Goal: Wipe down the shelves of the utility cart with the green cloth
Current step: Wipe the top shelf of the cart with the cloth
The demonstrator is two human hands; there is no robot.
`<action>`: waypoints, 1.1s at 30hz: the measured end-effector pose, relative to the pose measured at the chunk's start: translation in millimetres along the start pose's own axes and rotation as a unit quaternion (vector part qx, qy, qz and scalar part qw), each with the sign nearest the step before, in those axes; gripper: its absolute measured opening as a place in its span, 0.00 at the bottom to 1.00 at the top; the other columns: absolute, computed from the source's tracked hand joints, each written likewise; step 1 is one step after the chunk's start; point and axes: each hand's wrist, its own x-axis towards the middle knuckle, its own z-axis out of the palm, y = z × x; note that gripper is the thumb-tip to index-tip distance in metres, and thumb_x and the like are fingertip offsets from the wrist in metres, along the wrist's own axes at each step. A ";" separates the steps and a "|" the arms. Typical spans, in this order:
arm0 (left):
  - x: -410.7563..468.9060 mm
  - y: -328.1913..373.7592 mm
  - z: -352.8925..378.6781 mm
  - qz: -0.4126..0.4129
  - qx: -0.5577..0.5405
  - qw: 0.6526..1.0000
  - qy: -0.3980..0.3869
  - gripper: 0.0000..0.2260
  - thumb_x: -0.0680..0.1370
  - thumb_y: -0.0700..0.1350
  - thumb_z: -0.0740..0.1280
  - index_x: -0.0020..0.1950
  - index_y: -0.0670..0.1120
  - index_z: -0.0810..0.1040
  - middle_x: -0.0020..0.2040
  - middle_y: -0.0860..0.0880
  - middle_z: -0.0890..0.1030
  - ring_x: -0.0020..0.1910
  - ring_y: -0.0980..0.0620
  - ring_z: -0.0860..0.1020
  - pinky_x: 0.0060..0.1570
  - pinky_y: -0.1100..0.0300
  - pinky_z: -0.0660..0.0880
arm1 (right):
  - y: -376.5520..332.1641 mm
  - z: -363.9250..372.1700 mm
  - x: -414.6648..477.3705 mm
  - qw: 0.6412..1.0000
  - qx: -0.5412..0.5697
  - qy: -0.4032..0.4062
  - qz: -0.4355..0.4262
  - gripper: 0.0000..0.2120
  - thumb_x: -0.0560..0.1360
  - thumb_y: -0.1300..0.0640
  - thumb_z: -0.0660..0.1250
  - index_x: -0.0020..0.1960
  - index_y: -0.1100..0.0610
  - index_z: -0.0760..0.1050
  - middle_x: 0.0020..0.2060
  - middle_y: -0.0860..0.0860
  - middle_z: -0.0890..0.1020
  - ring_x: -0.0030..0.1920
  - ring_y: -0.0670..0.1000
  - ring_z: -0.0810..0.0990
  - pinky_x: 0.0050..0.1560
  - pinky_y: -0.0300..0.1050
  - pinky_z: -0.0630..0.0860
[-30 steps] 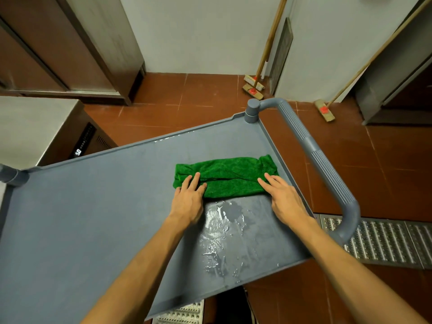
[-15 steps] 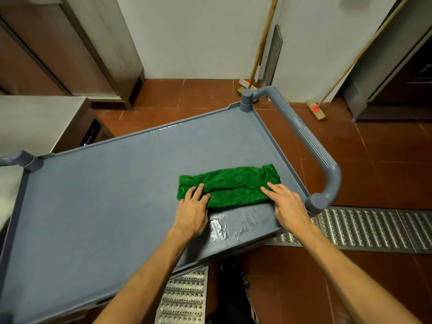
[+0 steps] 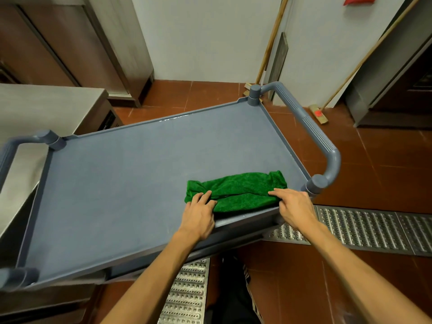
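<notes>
Top shelf of the utility cart: flat grey-blue plastic tray with a fine matte grain, a low raised rim all round and moulded round posts at the corners. The right handle is a tubular U-bar in the same plastic, ribbed along the grip section; the left handle matches it and is partly cut off at the frame edge. The green cloth is nappy terry, rolled or folded into a long lumpy strip. It lies on the top shelf at the near right corner, its long side against the near rim and its right end just beside the handle's near post. The left hand presses the cloth's left end, fingers extended on top, not wrapped around it. The right hand presses the right end, fingers laid flat and slightly spread, palm over the rim. Neither hand is clenched; both push down on the fabric. A thin wet sheen shows along the far rim. The floor is glossy terracotta tile. A perforated steel drain grate with raised dimples runs to the right, and another section sits under the near edge. A brushed stainless counter stands to the left and a steel cabinet behind it. A wooden-handled broom leans on the white wall.
</notes>
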 end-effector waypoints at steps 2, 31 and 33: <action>-7.3 -1.4 -0.1 0.000 0.006 1.000 -0.001 0.22 0.79 0.42 0.57 0.74 0.47 0.70 0.81 0.49 0.60 0.76 0.43 0.60 0.71 0.47 0.65 | -4.2 -2.4 -5.6 1.000 0.002 0.002 0.004 0.22 0.75 0.62 0.63 0.64 0.45 0.79 0.61 0.48 0.82 0.62 0.52 0.80 0.63 0.51 0.69; -156.0 -127.4 5.8 -0.070 -0.098 0.991 0.056 0.21 0.80 0.40 0.62 0.73 0.51 0.72 0.79 0.58 0.63 0.78 0.55 0.60 0.74 0.51 0.60 | -168.9 40.7 -32.2 0.982 0.038 -0.094 -0.159 0.21 0.75 0.59 0.61 0.66 0.47 0.78 0.65 0.47 0.80 0.65 0.49 0.77 0.65 0.47 0.69; -150.7 -125.0 -1.0 -0.088 -0.140 0.984 0.069 0.20 0.79 0.38 0.62 0.72 0.46 0.73 0.75 0.51 0.71 0.75 0.49 0.66 0.73 0.51 0.62 | -168.4 33.4 -30.4 0.983 0.096 -0.093 -0.125 0.18 0.77 0.61 0.62 0.63 0.47 0.80 0.59 0.49 0.83 0.61 0.53 0.80 0.63 0.48 0.72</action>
